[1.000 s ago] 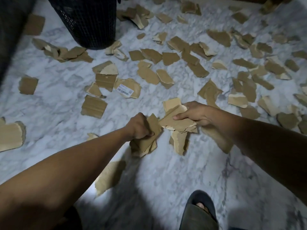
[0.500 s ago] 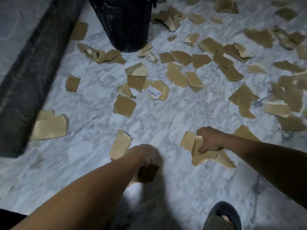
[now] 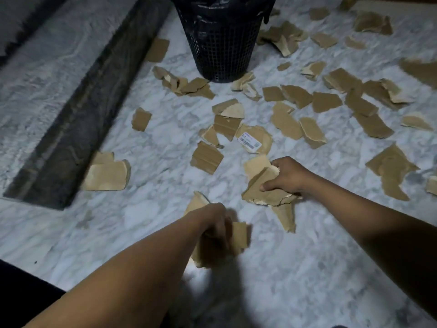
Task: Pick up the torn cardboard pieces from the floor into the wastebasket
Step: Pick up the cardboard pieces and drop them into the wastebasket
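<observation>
Several torn brown cardboard pieces lie scattered over the white marble floor point(image 3: 307, 268). My left hand point(image 3: 214, 220) is closed around a bundle of cardboard pieces point(image 3: 237, 235) low in the middle of the view. Further right and a little farther away, my right hand point(image 3: 287, 175) grips a stack of cardboard pieces point(image 3: 257, 179). The black mesh wastebasket point(image 3: 221, 41) stands at the top centre, well beyond both hands. A piece with a white barcode label point(image 3: 254, 139) lies between the hands and the basket.
A dark stone ledge point(image 3: 78, 110) runs diagonally along the left. A large cardboard piece point(image 3: 107, 175) lies beside its near end. More pieces crowd the floor to the right of the basket. A dark edge point(image 3: 21, 282) shows at the bottom left.
The view has swung so the wastebasket sits nearer the centre. Both hands, still holding cardboard, have moved forward; the foot seen at the bottom earlier is out of view.
</observation>
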A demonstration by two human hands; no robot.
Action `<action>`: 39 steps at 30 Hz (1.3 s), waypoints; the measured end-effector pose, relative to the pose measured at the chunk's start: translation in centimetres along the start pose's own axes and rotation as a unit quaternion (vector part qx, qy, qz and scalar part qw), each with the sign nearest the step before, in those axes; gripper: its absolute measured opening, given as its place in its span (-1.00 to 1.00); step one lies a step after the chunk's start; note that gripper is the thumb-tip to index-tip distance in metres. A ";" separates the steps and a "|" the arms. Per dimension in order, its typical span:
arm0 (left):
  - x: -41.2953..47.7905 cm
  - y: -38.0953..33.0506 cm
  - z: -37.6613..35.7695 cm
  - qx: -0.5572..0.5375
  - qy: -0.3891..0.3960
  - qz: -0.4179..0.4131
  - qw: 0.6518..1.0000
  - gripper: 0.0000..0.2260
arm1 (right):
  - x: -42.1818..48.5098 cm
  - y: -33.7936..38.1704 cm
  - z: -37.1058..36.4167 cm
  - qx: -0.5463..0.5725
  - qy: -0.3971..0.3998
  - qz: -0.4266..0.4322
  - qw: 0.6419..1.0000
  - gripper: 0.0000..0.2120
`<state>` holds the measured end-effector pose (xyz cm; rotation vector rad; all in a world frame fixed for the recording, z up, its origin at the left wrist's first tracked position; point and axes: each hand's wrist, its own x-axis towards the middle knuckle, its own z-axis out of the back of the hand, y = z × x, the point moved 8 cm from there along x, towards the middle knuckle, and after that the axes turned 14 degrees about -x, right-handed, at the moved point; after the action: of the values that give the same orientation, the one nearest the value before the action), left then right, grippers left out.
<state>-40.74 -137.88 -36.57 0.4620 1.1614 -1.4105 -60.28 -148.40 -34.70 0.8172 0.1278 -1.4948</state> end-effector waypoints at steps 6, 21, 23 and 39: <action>-1.0 8.6 6.3 -0.213 -0.186 0.115 0.952 -0.29 | 2.3 4.0 0.5 0.188 -0.017 -0.015 0.982 -0.32; 1.6 11.2 4.1 -0.164 -0.185 0.153 0.957 -0.33 | 7.2 19.9 -5.1 -0.231 -0.039 0.099 0.967 -0.36; 1.8 11.5 4.1 -0.181 -0.191 0.149 0.953 -0.30 | 7.5 19.6 -5.4 -0.226 -0.049 0.096 0.968 -0.38; -4.2 29.4 20.0 -0.317 -0.398 0.272 0.817 -0.16 | 8.9 16.2 -7.6 -0.157 -0.030 0.101 0.982 -0.34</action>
<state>-6.07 -146.92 -35.48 -0.2687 0.6417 -0.5278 -41.46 -153.69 -38.69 0.5140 0.2241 -1.2649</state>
